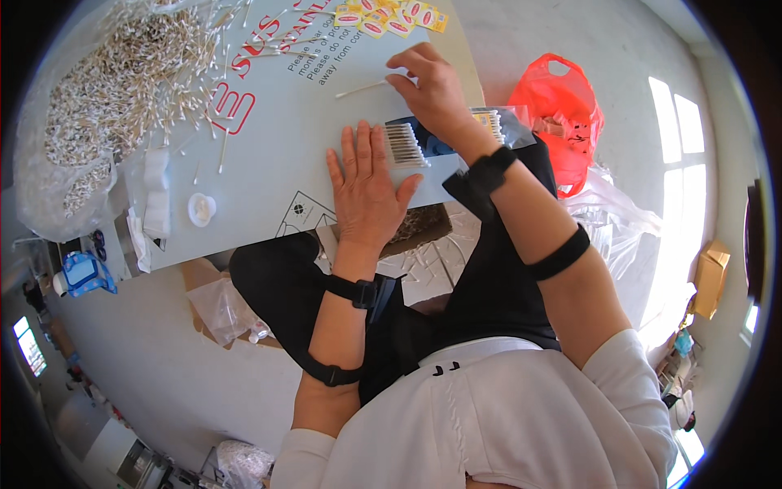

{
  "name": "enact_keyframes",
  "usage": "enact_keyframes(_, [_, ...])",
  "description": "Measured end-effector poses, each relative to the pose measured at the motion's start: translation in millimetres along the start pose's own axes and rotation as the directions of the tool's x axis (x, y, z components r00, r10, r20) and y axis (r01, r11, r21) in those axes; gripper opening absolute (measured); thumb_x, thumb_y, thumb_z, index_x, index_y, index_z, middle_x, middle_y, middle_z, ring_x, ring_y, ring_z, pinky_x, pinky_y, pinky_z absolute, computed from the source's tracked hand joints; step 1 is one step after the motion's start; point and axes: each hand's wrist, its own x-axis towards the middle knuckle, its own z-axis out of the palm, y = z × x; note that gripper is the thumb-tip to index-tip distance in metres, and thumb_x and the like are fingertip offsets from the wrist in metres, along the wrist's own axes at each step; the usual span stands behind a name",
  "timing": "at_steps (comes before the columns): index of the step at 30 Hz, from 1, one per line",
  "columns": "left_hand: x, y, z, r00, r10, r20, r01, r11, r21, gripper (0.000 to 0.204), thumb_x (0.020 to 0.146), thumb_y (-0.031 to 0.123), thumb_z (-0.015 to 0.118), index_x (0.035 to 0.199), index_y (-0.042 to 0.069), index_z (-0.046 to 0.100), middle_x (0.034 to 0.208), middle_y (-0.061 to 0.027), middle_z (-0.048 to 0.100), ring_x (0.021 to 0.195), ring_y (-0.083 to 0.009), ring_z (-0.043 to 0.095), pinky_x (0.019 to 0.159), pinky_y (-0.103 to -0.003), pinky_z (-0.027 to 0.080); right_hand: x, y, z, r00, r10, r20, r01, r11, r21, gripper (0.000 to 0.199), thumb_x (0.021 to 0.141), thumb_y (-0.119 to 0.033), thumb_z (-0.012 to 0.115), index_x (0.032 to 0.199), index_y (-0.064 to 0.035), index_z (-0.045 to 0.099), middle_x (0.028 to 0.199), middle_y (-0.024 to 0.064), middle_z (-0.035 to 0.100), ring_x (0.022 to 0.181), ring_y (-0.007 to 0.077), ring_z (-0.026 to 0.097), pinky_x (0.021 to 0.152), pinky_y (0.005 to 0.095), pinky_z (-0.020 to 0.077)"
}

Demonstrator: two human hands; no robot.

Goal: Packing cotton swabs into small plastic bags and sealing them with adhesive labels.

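My left hand (364, 183) lies flat on the table, fingers stretched out and thumb apart. Right beside its fingers is a neat row of white-tipped cotton swabs (403, 145), partly on something dark blue. Above that row, my right hand (429, 91) pinches the end of a single cotton swab (358, 90) between thumb and fingers; the swab points left. Under my right wrist, a second row of swabs (490, 124) shows with a yellow card and clear plastic (515, 124) around it. My right forearm hides part of this.
A clear bag spills a large heap of cotton swabs (114, 98) at the left. Yellow printed cards (391, 16) lie at the far edge. A small white dish (202, 209) stands near the front. Right of the table hangs a red plastic bag (562, 122); a cardboard box (423, 232) sits below.
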Motion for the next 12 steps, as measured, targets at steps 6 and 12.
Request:
enact_keyframes(6, [6.8, -7.9, -1.8, 0.948, -0.147, -0.281, -0.061, 0.785, -0.617, 0.06, 0.1, 0.033, 0.047, 0.147, 0.0, 0.031, 0.153, -0.019, 0.029, 0.143, -0.0341, 0.026, 0.117, -0.045, 0.02, -77.7, -22.9, -20.9, 0.901, 0.431, -0.039, -0.269, 0.628, 0.731, 0.032, 0.102, -0.017, 0.046, 0.124, 0.0045, 0.057, 0.126, 0.0111, 0.058, 0.117, 0.0169, 0.055, 0.102, 0.0309, 0.0438])
enact_keyframes(12, [36.0, -11.6, 7.0, 0.908, -0.348, -0.232, -0.152, 0.243, -0.958, 0.055, 0.103, 0.031, 0.042, 0.149, 0.002, 0.03, 0.154, -0.0139, 0.029, 0.143, -0.0278, 0.028, 0.118, -0.042, 0.019, -96.6, -31.6, 8.6, 0.919, 0.377, -0.116, -0.172, 0.648, 0.742, 0.043, 0.104, -0.022, 0.046, 0.139, 0.003, 0.044, 0.138, 0.0137, 0.05, 0.129, 0.0201, 0.047, 0.111, 0.0313, 0.0354])
